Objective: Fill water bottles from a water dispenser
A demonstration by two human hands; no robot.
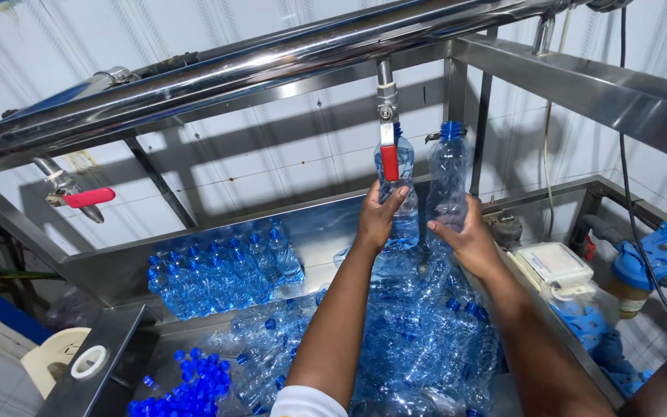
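Observation:
My left hand (380, 216) grips a clear blue-tinted plastic bottle (404, 185) and holds it upright beneath a steel tap with a red-handled valve (388, 158). To its right, my right hand (468, 239) clasps a second empty bottle (448, 177) with a blue neck ring, raised to about the same height. Both bottles stand above a heap of empty bottles (418, 340) in a steel trough.
A thick steel pipe (256, 69) runs overhead, with another red-handled valve (86, 198) at left. Capped bottles (218, 270) are stacked at the trough's back left; loose blue caps (194, 382) lie at front left. A pump and blue filter housings (650, 262) sit at right.

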